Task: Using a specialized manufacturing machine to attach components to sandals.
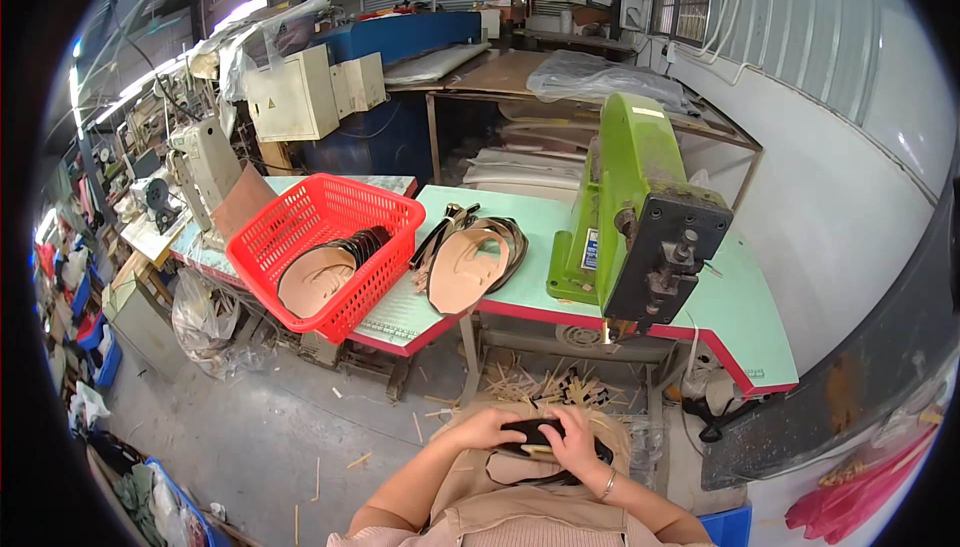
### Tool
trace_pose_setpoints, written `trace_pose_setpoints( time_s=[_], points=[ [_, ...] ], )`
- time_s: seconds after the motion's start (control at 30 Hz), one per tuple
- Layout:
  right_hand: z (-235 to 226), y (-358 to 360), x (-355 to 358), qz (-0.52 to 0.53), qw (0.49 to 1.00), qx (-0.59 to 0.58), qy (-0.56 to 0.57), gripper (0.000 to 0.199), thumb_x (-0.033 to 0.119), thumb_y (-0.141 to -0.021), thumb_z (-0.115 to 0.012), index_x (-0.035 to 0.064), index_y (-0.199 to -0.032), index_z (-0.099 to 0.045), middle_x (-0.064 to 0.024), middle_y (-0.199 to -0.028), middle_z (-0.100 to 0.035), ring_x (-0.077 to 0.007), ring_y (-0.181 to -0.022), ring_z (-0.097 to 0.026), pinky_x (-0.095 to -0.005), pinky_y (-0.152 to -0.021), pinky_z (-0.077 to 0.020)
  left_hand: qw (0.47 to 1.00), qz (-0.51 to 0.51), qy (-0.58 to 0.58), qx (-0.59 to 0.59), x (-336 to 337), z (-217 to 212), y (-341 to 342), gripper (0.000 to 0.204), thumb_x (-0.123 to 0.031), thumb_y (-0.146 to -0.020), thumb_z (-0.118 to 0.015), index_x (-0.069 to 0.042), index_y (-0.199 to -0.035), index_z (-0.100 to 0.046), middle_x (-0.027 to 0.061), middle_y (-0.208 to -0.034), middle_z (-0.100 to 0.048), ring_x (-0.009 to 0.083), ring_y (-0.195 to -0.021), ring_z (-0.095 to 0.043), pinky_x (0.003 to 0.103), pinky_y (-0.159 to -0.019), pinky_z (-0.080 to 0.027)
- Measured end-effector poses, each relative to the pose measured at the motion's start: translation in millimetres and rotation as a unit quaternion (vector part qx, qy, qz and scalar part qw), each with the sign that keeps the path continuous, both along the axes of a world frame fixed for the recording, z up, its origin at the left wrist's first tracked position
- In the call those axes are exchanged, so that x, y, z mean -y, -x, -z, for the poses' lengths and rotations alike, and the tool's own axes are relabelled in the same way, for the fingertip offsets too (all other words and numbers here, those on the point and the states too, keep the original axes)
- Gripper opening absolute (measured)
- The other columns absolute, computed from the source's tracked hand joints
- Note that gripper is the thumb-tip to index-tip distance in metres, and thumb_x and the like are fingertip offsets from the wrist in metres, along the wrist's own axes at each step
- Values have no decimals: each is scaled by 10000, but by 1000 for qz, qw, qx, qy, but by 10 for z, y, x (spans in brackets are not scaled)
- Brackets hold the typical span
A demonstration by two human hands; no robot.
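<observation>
Over my lap I hold a black piece with a beige lining (pixel 530 433), which looks like a shoe upper. My left hand (pixel 490 429) grips its left end, fingers closed on the black edge. On the right, my right hand (pixel 573 443) is closed over the same piece, thumb and fingers bent round it. Another beige, dark-edged piece (pixel 515 468) lies on my lap just under the hands. Ahead on the green tabletop (pixel 520 307) rests a stack of similar beige and black pieces (pixel 465 272). Where my fingers go beneath the black piece is hidden.
A green machine (pixel 640 177) with a dark head stands on the table, its tip above my hands. A red plastic basket (pixel 375 292) holds more pieces at the table's left. Light strips of scrap (pixel 545 385) litter the floor below. A white wall (pixel 810 187) bounds the right.
</observation>
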State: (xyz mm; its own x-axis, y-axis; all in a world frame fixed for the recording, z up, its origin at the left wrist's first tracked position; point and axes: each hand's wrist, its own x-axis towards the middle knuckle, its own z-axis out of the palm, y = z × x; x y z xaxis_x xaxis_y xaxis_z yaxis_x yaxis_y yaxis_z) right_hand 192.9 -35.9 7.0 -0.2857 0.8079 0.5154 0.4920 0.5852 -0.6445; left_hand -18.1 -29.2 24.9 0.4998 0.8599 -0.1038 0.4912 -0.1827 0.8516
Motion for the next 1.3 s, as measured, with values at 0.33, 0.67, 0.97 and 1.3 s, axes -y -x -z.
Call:
trace_pose_setpoints(
  time_s=[0.33, 0.67, 0.97, 1.3],
  points=[
    [-468, -335, -202, -164, 957, 223, -87, 291, 353, -757, -656, 121, -932, -639, -51, -1126, -565, -268, -1180, -415, -476, -1000, -268, 757, -183, 289, 556, -261, 33, 150, 204, -136, -850, -619, -37, -1020, -566, 48, -916, -641, 136, -819, -620, 281, -745, -514],
    [-1567, -536, -557, -244, 935, 247, -67, 167, 286, -787, -642, 127, -780, -594, -12, -749, -558, -201, -834, -540, -463, -900, -325, 965, 113, -235, -18, -279, -989, -312, 295, -262, -740, -727, -62, -927, -620, 112, -1031, -594, 285, -1066, -529, 479, -950, -321],
    [-1936, -916, -1054, -212, 974, 83, -14, 272, 288, -643, -793, 70, -718, -649, -37, -769, -554, -200, -908, -466, -301, -758, -402, 956, -43, -270, 108, -466, -1644, -527, 226, -186, -684, -761, -33, -801, -644, 138, -1052, -513, 260, -1002, -520, 331, -847, -424],
    [-1974, -757, -1013, -228, 964, 49, 123, 259, 273, -673, -777, 60, -757, -657, -49, -946, -588, -221, -1019, -452, -335, -879, -374, 979, 12, -73, 192, -652, -1672, -298, 198, -196, -708, -756, -35, -770, -660, 98, -1017, -545, 201, -1026, -497, 317, -891, -372]
  ],
)
